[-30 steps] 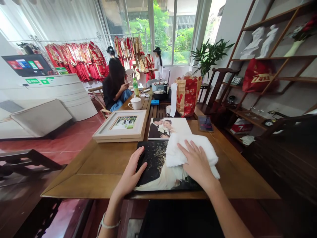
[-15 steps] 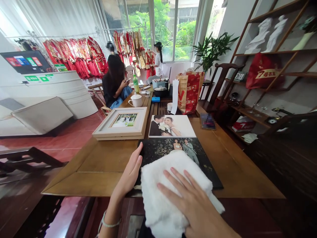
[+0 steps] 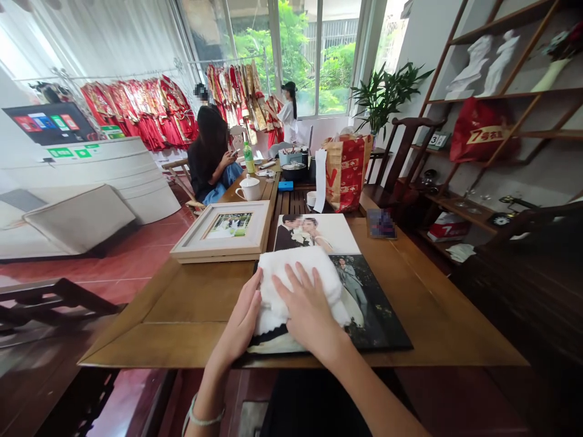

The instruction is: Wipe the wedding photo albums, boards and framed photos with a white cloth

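The right hand lies flat with spread fingers on a white cloth; it presses from above and does not clench it. The left hand has its fingers stretched out along the left edge of a dark photo panel, close beside the cloth. Whether its thumb grips this edge, I cannot tell. The panel lies on the table under the cloth and reaches out to the right of both hands, near the table edge on the person's side.

In my judgement, the first danger is sliding: if the right hand pulls strongly toward the body while the left hand holds weakly, the panel may pass over the near edge. If some grit is caught under the cloth, hard pressing could scratch the picture. Just beyond the right hand, the cloth seems to reach a light photo panel; a long forward push could shift it toward the paper bag. The framed picture, beyond the left hand, is less exposed, I think.
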Demonstrator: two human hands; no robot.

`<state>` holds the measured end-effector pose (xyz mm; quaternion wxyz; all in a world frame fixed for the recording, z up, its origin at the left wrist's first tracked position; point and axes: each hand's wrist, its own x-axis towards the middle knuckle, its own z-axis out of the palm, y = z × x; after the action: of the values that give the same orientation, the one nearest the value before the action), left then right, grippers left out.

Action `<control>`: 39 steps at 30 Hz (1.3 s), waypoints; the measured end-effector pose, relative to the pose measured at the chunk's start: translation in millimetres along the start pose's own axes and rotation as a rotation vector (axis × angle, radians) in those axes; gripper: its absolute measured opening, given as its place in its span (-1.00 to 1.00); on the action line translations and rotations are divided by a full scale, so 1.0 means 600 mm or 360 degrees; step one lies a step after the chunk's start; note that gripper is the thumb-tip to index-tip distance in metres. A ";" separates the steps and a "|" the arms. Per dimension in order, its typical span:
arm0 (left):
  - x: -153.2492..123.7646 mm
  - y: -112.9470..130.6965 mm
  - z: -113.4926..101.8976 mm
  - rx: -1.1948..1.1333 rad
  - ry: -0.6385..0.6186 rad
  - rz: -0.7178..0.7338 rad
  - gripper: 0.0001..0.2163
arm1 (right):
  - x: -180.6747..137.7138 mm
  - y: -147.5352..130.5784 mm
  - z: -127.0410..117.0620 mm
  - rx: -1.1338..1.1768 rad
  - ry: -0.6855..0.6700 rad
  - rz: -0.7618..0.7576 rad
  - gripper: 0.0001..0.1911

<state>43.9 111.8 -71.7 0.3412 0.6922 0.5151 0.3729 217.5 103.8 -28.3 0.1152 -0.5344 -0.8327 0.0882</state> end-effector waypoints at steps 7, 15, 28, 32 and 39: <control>0.004 -0.003 0.004 0.0097 0.0029 0.0104 -0.61 | -0.142 0.031 -0.004 0.0160 -0.0090 -0.0056 0.04; 0.007 -0.011 0.002 0.0176 -0.0047 0.0197 -0.61 | -0.120 0.136 -0.027 -0.0210 0.0073 0.0442 -0.10; 0.005 -0.007 0.004 0.0135 0.0023 0.0115 -0.59 | -0.171 0.023 0.025 0.0110 -0.0093 -0.0156 -0.11; 0.007 -0.012 0.004 0.0138 0.0015 0.0148 -0.59 | -0.203 0.067 -0.004 0.0126 -0.0233 -0.0101 0.01; 0.007 -0.013 0.004 0.0111 0.0021 0.0159 -0.59 | -0.092 0.110 -0.013 -0.0138 0.0197 0.0445 -0.15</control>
<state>43.0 117.4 -78.9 0.2945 0.7260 0.4948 0.3759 299.4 81.1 -44.1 0.1298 -0.6539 -0.7446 0.0343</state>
